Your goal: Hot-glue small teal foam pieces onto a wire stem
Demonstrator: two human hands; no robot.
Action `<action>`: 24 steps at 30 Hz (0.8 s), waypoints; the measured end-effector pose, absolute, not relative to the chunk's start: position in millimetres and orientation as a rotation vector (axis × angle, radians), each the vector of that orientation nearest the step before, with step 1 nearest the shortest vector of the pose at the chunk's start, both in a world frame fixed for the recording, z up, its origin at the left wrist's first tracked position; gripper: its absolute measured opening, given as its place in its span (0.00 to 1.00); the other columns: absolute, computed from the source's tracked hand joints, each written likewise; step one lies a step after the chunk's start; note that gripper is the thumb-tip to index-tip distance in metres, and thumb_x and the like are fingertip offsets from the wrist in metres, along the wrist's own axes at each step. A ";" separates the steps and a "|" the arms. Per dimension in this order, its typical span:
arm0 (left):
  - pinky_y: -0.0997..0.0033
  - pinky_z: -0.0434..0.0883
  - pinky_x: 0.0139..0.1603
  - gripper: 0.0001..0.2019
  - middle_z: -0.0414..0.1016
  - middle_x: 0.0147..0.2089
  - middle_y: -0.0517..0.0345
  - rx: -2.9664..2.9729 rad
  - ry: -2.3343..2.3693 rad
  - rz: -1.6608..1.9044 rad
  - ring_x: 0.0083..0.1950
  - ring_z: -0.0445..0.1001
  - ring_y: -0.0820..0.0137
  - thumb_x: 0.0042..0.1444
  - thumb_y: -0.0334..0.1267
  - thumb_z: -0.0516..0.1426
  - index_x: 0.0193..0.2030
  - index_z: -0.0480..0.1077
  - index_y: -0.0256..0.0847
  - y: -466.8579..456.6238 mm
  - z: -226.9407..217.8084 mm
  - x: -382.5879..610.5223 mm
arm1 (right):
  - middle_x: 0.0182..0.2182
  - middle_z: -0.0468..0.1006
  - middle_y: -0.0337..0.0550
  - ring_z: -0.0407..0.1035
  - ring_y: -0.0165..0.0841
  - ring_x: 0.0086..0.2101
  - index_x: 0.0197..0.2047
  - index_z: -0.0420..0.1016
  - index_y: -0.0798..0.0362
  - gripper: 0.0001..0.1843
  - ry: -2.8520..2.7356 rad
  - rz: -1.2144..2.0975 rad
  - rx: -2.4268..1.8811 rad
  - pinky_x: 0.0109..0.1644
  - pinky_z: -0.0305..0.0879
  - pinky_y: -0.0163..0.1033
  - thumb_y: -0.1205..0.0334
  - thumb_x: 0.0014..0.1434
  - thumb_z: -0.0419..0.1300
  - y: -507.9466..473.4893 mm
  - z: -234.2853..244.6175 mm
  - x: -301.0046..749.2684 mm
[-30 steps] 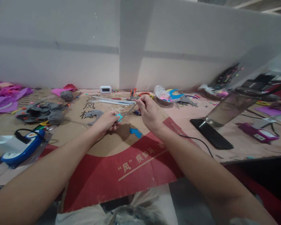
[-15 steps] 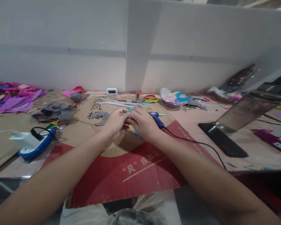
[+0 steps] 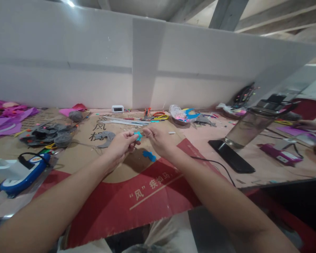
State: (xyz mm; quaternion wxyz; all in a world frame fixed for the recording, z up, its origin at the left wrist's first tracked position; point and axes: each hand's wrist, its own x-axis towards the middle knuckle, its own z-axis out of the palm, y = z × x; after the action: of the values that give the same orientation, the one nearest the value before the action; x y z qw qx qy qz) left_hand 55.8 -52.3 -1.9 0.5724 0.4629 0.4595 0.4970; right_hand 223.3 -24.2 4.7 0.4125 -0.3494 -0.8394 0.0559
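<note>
Between the thumb and fingers of my left hand [image 3: 122, 144] is a small teal piece [image 3: 138, 136], apparently felt or foam. My right hand [image 3: 159, 141] hovers just to its right, apart from it, thumb raised and fingers loosely extended; nothing shows in them. Below the hands a wavy blue piece [image 3: 149, 156] lies on the cardboard sheet [image 3: 107, 214]. Beyond my left hand rests a grey crescent-shaped cutout [image 3: 106, 139]. My right hand hides most of the blue glue gun; its black cord [image 3: 213, 160] trails to the right.
Scissors [image 3: 161, 116] and white strips [image 3: 126, 121] lie at the back. A blue power strip [image 3: 26, 174] and grey yarn [image 3: 63, 139] are on the left. To the right are a black phone [image 3: 231, 156], a clear bottle [image 3: 250, 128], a purple power strip [image 3: 280, 154] and another person's hand [image 3: 309, 125].
My right hand has come away from the teal piece, which stays in my left hand. More of the blue piece below now shows. The head view has tilted up and turned right.
</note>
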 end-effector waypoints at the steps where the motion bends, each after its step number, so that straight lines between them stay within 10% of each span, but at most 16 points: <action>1: 0.83 0.53 0.18 0.09 0.71 0.23 0.58 1.085 1.083 1.164 0.17 0.56 0.83 0.52 0.36 0.62 0.30 0.67 0.35 -51.3 -2.7 54.5 | 0.27 0.69 0.41 0.62 0.32 0.30 0.27 0.64 0.52 0.23 -2.070 0.134 -0.935 0.37 0.55 0.37 0.50 0.70 0.42 -22.7 7.9 229.5; 11: 0.84 0.46 0.16 0.10 0.70 0.24 0.58 1.089 1.062 1.176 0.17 0.54 0.84 0.50 0.37 0.64 0.29 0.68 0.35 -45.6 -5.8 48.2 | 0.33 0.78 0.58 0.70 0.40 0.31 0.34 0.75 0.58 0.19 -2.240 0.214 -1.900 0.33 0.57 0.40 0.49 0.60 0.57 -5.1 -6.2 289.7; 24: 0.84 0.43 0.16 0.10 0.59 0.22 0.66 0.998 1.001 1.197 0.18 0.52 0.84 0.44 0.34 0.67 0.27 0.69 0.34 -32.9 -16.6 40.6 | 0.19 0.65 0.36 0.58 0.28 0.21 0.26 0.66 0.51 0.04 -1.718 0.974 -1.644 0.24 0.50 0.35 0.66 0.50 0.58 -9.3 1.6 271.3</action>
State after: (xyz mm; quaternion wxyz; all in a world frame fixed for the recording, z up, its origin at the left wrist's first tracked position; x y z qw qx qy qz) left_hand 40.6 -32.9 -16.6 0.6008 0.4307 0.4319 0.5167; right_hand 271.3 -9.3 1.6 0.2823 -0.6138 -0.6414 0.3635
